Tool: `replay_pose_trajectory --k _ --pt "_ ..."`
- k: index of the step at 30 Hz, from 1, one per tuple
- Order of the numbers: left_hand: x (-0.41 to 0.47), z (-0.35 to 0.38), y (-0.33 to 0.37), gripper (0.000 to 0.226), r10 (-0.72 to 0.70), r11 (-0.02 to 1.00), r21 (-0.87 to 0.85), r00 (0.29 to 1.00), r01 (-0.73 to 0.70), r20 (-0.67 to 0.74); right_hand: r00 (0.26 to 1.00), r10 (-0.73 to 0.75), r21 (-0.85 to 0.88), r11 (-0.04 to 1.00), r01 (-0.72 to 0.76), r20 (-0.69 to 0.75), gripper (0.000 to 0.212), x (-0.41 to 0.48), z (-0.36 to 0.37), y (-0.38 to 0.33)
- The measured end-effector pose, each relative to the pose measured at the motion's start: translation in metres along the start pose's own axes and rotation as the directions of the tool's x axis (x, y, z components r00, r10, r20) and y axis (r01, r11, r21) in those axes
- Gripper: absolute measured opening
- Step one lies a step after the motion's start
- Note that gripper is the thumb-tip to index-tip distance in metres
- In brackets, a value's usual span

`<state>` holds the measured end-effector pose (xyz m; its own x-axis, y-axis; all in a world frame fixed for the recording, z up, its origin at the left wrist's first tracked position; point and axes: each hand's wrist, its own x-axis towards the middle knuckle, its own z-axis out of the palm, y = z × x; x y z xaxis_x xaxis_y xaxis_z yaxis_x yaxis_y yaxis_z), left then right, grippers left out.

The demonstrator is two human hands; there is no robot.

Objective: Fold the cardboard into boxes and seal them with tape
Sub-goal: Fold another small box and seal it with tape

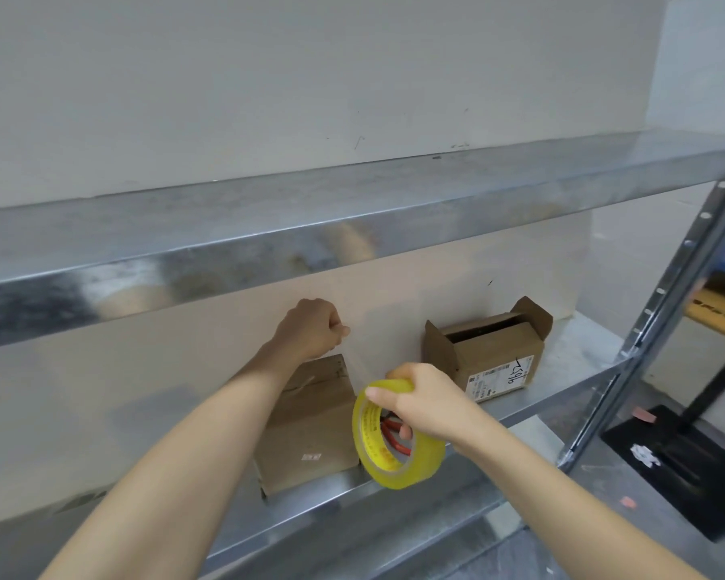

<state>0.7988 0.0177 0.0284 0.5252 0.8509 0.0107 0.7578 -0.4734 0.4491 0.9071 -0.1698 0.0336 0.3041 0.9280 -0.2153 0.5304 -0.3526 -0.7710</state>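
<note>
The left hand [310,328] is raised above a closed box [310,433], its grip curled tight. The free end of a clear tape strip [367,353] appears to be pinched at the fingertips, though the strip is faint and can barely be traced. The closed box is stood on the metal shelf [578,341], near the front edge and under the left forearm. Just beside it to the right, the yellow tape roll [402,470] is held by the right hand [427,408], the grip wrapped over the roll's upper rim. Something red is seen through the core and cannot be identified. Further right, a second box [490,353] is set with its flaps standing open.

It is judged that the drawn strip could twist or stick to itself if tension between the hands is lost. The seam could be missed if the strip is laid down crooked. The closed box could be pushed off the front edge if it is pressed on without being steadied.
</note>
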Motion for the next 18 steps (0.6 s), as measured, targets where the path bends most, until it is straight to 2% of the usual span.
replay_pose_trajectory --k 2,9,18 --pt "0.0 -0.001 -0.001 0.021 0.007 1.0 0.0 0.999 -0.007 0.032 0.999 0.02 0.004 1.0 -0.02 -0.028 0.047 -0.004 0.002 0.002" --pt "-0.005 0.009 -0.002 0.019 -0.027 0.999 0.032 1.0 0.027 0.001 0.999 -0.045 -0.042 0.998 0.046 0.028 0.06 -0.006 0.013 0.003" --pt "-0.008 0.015 -0.007 0.015 -0.106 0.994 -0.032 0.994 0.105 -0.036 0.997 0.003 -0.045 0.999 0.001 0.082 0.063 0.002 0.02 0.006"
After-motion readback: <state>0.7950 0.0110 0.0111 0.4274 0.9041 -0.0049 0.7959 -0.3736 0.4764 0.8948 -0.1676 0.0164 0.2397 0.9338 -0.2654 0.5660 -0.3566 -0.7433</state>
